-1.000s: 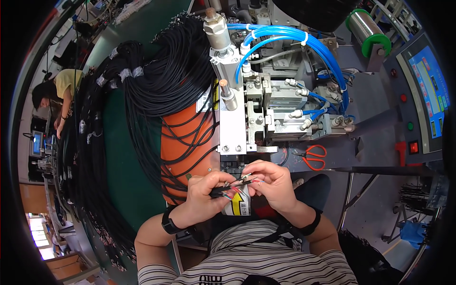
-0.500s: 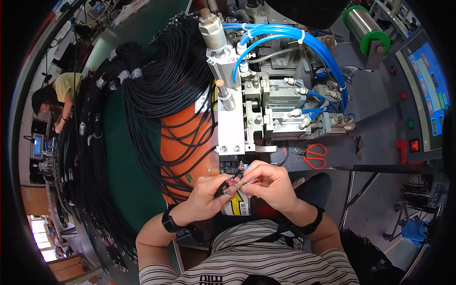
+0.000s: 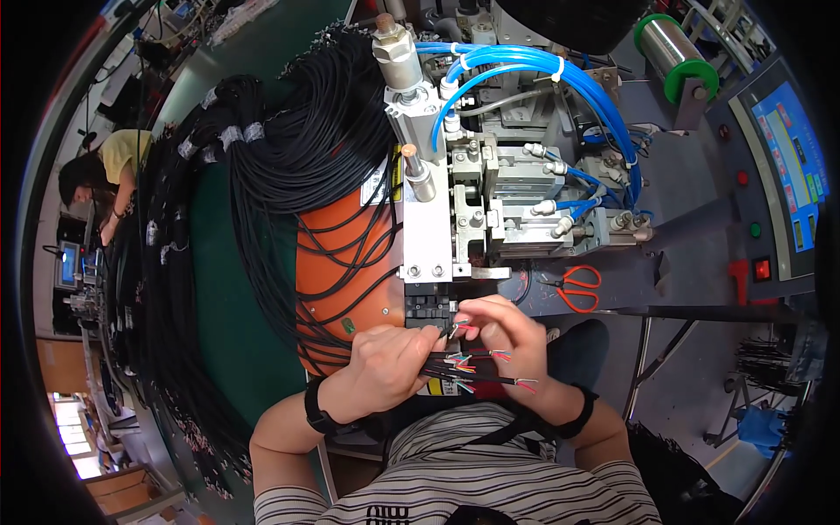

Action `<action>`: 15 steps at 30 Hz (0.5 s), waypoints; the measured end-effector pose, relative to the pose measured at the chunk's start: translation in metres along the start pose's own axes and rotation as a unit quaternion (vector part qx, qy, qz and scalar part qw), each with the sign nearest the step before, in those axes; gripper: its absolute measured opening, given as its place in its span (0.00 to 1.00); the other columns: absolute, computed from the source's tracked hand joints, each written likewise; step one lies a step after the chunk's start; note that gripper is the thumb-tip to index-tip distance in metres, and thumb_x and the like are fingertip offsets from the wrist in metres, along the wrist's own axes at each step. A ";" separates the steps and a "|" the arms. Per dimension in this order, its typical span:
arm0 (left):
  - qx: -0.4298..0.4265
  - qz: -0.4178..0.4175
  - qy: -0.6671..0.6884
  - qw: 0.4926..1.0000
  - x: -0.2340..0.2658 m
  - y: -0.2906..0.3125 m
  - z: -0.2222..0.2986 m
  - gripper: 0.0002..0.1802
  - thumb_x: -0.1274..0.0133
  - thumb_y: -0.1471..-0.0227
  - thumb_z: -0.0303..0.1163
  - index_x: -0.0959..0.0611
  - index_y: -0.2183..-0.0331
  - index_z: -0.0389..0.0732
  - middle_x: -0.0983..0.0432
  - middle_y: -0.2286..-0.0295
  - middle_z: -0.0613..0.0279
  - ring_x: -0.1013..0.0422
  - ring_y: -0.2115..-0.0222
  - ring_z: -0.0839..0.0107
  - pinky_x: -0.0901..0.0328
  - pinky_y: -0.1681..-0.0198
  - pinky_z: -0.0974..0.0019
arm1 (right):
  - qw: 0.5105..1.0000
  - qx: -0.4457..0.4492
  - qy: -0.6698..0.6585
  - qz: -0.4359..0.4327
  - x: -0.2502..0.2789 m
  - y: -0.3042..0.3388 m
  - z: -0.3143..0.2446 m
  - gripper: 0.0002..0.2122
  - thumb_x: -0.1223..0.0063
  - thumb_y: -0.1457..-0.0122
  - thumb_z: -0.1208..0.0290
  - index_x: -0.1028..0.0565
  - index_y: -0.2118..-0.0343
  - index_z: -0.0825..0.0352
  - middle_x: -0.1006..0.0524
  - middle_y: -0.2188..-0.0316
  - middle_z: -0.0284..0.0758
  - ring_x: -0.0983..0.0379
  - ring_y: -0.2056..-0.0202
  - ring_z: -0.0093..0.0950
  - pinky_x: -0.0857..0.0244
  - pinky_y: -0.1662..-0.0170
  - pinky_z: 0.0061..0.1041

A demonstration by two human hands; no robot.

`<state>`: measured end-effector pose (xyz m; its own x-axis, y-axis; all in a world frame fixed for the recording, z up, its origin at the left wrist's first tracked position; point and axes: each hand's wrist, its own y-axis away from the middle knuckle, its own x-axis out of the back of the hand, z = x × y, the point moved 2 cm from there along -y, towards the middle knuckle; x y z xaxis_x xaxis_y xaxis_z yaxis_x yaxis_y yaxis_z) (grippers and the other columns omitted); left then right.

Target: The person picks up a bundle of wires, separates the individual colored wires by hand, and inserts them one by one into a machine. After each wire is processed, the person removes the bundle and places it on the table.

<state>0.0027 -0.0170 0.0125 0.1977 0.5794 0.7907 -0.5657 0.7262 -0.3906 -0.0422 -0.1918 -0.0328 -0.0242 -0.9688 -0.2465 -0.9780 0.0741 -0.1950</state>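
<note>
My left hand (image 3: 381, 366) is closed around several black cables (image 3: 446, 376). Their stripped ends fan out to the right, showing thin red, blue and white wires (image 3: 500, 355). My right hand (image 3: 522, 348) is closed at the uppermost cable end, its fingers bent about the red wires (image 3: 466, 327) there; the exact contact is partly hidden. Just beyond both hands lies a black fixture block (image 3: 427, 308), at the foot of a metal press machine (image 3: 427, 236).
Bundled black cables (image 3: 297, 149) cover the orange surface (image 3: 341, 289) at left. Orange-handled scissors (image 3: 579, 289) lie right of the machine. Farther right are a solder-like wire spool (image 3: 672, 52) and a control screen (image 3: 792, 157). Another person (image 3: 114, 171) works at far left.
The cable ends have spread apart and now point right. My right hand has shifted slightly right, and my left hand has turned, its knuckles now upward. The black block shows more.
</note>
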 end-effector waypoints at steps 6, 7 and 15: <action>0.039 -0.012 0.124 0.991 -0.002 0.000 -0.009 0.11 0.42 0.56 0.22 0.23 0.66 0.36 0.26 0.80 0.59 0.28 0.83 0.62 0.35 0.79 0.66 | 0.967 -0.180 -0.132 -0.124 0.018 -0.015 0.001 0.10 0.49 0.37 0.79 0.23 0.55 0.73 0.23 0.62 0.36 0.24 0.65 0.20 0.32 0.66 0.15; 0.066 -0.036 0.185 0.980 -0.001 0.000 -0.012 0.10 0.43 0.55 0.22 0.23 0.66 0.36 0.26 0.80 0.59 0.28 0.83 0.64 0.35 0.79 0.67 | 0.963 -0.191 -0.133 -0.137 0.019 -0.016 -0.001 0.09 0.49 0.37 0.79 0.22 0.56 0.73 0.23 0.62 0.36 0.24 0.66 0.19 0.32 0.67 0.15; 0.174 -0.153 0.339 0.912 0.008 -0.003 -0.023 0.11 0.44 0.54 0.21 0.22 0.65 0.37 0.23 0.76 0.59 0.24 0.75 0.63 0.33 0.71 0.66 | 0.962 -0.156 -0.140 -0.175 0.020 -0.023 -0.002 0.08 0.49 0.38 0.80 0.22 0.57 0.73 0.23 0.64 0.36 0.24 0.69 0.19 0.33 0.71 0.14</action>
<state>0.0241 -0.0062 0.0093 0.7714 0.5511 0.3182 -0.5976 0.7991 0.0647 -0.0208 -0.2129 -0.0317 0.3325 -0.8161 -0.4726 -0.9314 -0.3629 -0.0286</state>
